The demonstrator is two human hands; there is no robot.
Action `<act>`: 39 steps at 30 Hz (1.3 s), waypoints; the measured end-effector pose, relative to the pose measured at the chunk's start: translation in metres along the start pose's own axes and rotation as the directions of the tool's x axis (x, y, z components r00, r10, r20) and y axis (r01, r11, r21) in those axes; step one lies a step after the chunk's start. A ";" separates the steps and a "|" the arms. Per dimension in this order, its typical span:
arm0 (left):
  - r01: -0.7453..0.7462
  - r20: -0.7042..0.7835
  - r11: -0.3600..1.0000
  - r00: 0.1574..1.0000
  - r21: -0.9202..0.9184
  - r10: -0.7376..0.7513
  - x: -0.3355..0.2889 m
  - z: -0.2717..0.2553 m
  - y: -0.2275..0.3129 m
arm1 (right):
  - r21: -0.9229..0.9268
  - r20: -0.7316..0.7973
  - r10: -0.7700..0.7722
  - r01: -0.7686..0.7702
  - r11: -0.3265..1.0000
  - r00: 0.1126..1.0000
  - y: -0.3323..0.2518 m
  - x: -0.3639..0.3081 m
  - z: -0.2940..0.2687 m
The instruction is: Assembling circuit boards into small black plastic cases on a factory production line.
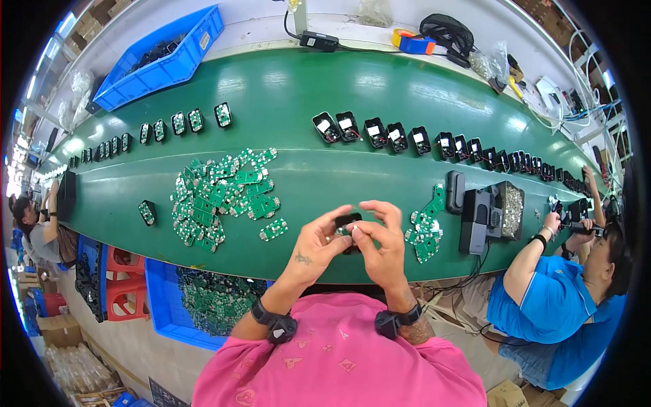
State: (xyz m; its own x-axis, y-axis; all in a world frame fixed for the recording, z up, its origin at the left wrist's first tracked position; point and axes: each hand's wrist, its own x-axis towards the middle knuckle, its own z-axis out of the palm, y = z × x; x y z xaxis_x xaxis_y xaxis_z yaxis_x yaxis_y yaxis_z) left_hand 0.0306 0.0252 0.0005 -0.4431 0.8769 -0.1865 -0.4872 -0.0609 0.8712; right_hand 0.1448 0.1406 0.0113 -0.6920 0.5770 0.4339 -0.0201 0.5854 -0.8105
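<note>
Close to the table's near edge, a small black housing (348, 220) is held between my two hands, with a bit of green board showing in it. My left hand (317, 247) is closed around its left side. The thumb and index finger of my right hand (382, 245) pinch at its top; the fingers hide what they grip there. Left of my hands lie a loose green circuit board (274, 230) and a large heap of such boards (224, 193). A smaller pile of boards (424, 236) is to the right. One housing with a board inside (147, 212) lies farther left.
Black housings with wires (397, 138) form a row at right; filled housings (195, 121) line the left. A dark grey device (477, 222) stands near a parts box. A blue bin (198, 46) is far left, another (159, 298) below the table. A co-worker (553, 298) sits at right.
</note>
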 end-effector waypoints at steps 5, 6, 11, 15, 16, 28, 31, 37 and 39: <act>-0.277 -0.087 0.817 0.926 0.506 0.368 0.000 0.009 0.012 | -0.339 -0.084 -0.151 0.114 0.934 0.985 -0.015 0.002 0.004; -0.308 -0.065 0.704 0.891 0.640 0.449 -0.002 0.011 0.016 | -0.299 -0.063 -0.117 0.093 0.950 0.991 -0.016 0.002 0.004; -0.310 -0.037 0.712 0.904 0.630 0.426 -0.009 0.010 0.036 | -0.140 0.135 -0.097 0.116 0.983 0.986 -0.023 0.019 -0.010; -0.334 0.022 0.672 0.904 0.661 0.427 -0.013 0.010 0.044 | -0.072 0.257 -0.092 0.114 0.991 0.962 -0.025 0.026 -0.016; -0.335 0.022 0.673 0.904 0.659 0.428 -0.014 0.010 0.047 | -0.074 0.259 -0.092 0.115 0.991 0.962 -0.025 0.027 -0.017; -0.331 0.084 0.420 0.858 0.845 0.506 -0.022 0.007 0.049 | -0.076 0.325 -0.047 0.075 0.994 0.945 -0.034 0.028 -0.001; -0.326 0.070 0.499 0.883 0.803 0.464 -0.014 -0.002 0.037 | -0.178 0.262 0.042 0.005 0.984 0.964 -0.030 0.023 0.007; -0.234 -0.109 0.771 0.925 0.592 0.364 -0.010 -0.017 0.016 | -0.157 0.262 0.223 -0.187 0.970 0.939 -0.022 0.016 0.022; -0.219 -0.150 0.876 0.939 0.430 0.308 -0.004 -0.020 0.016 | -0.169 0.164 0.258 -0.231 0.958 0.952 -0.020 0.016 0.023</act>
State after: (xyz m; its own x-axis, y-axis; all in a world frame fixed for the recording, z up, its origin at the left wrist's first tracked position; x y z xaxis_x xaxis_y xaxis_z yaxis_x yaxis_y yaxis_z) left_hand 0.0092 0.0113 0.0055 -0.6794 0.7333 0.0252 -0.0061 -0.0400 0.9992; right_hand 0.1177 0.1249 0.0248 -0.7821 0.6073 0.1397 0.2624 0.5244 -0.8100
